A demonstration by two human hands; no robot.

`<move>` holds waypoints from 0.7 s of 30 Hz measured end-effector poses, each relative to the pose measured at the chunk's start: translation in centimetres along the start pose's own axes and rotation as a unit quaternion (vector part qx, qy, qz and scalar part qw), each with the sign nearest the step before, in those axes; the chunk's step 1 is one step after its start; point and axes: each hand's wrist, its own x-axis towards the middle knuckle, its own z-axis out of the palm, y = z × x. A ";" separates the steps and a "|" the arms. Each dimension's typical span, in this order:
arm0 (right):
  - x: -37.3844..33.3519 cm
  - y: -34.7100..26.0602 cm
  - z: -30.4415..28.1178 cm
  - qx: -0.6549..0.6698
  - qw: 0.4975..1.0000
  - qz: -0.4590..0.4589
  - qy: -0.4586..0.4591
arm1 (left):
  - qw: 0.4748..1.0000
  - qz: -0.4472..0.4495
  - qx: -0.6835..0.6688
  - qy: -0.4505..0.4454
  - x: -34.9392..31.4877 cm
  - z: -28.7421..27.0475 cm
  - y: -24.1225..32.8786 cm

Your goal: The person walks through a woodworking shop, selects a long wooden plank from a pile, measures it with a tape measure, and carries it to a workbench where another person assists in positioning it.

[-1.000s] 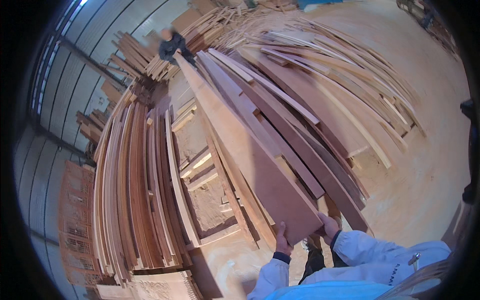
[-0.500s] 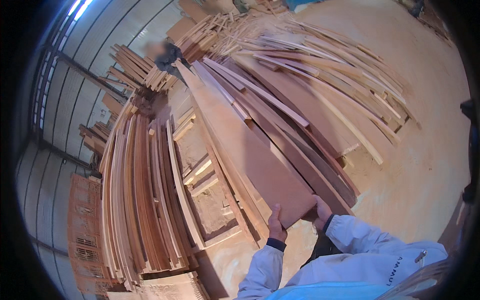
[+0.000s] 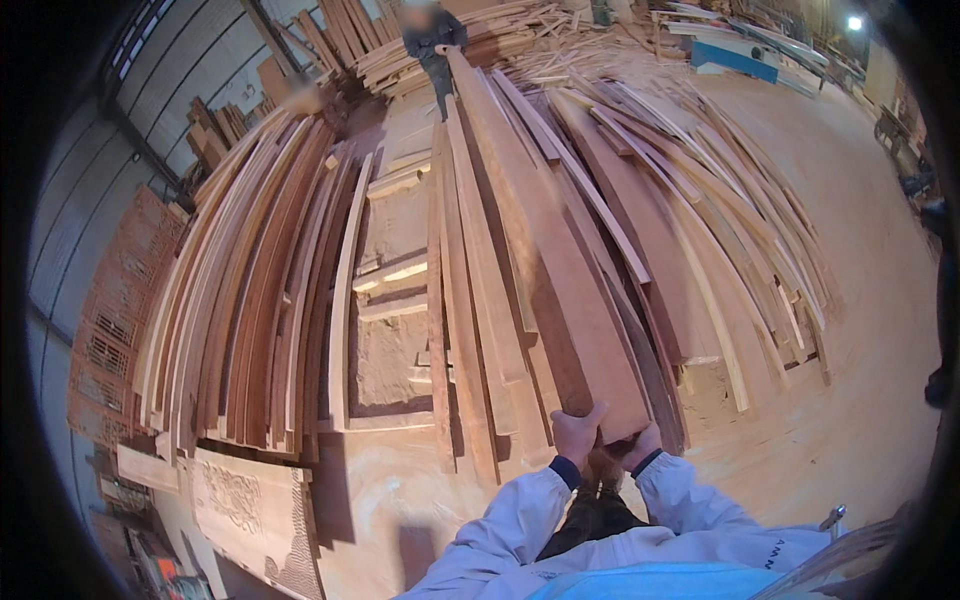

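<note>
A long, wide reddish-brown plank (image 3: 590, 310) stretches away from me, its near end held in both hands. My left hand (image 3: 577, 437) grips the left corner of that end, with the thumb up along the end. At the right corner my right hand (image 3: 638, 447) is closed around the plank, its fingers partly hidden underneath. The plank's darker left side shows, so it looks somewhat tilted. At its far end stands a co-worker in dark clothes (image 3: 432, 55), with one hand (image 3: 450, 49) on the plank.
Stacked long boards (image 3: 250, 290) lie to the left, and more boards and strips (image 3: 720, 230) fan out to the right. Pale crosspieces (image 3: 392, 305) rest on the floor between. A carved panel (image 3: 240, 500) is at lower left; a blue-sided machine (image 3: 735, 60) stands far right.
My view has swung round, so the co-worker and plank stand more upright in it. The plank's dark left side now shows more. Both hands keep their hold.
</note>
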 end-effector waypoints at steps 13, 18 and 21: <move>2.7 -0.6 -1.3 -0.023 0.999 -0.018 0.012 | 0.990 -0.048 -0.115 -0.061 4.9 3.4 -7.7; 5.0 0.0 -1.3 -0.058 0.996 -0.069 0.014 | 0.970 -0.087 -0.199 -0.106 4.8 1.6 -3.4; 5.5 -1.1 -0.7 -0.010 0.997 -0.081 0.008 | 0.957 -0.087 -0.243 -0.136 5.8 2.2 -2.5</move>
